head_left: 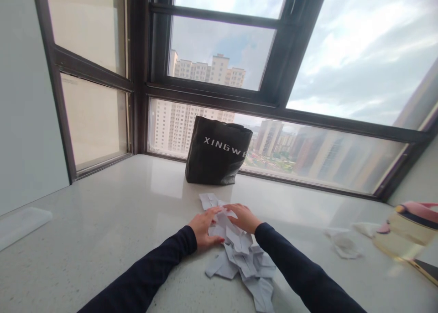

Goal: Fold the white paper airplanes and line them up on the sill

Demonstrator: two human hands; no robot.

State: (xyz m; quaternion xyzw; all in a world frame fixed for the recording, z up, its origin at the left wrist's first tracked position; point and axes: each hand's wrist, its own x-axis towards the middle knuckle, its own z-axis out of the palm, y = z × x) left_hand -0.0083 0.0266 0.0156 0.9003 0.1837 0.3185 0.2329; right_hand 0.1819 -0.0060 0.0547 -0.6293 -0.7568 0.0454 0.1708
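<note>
A loose heap of folded white paper pieces (244,258) lies on the pale speckled countertop, trailing toward me. At its far end my left hand (204,230) curves around the papers from the left, thumb low and fingers higher up. From the other side my right hand (244,217) has its bent fingers on a white folded paper piece (223,221) between the two hands. Parts of the fingertips are hidden by paper. Another folded piece (207,200) sticks out just beyond my fingers.
A black bag (217,153) with white lettering stands upright behind the papers, close to the window. To the right are a crumpled tissue (345,243), a yellowish bottle with a pink lid (407,228) and a phone-like edge (426,269). A whitish flat object (25,224) lies left.
</note>
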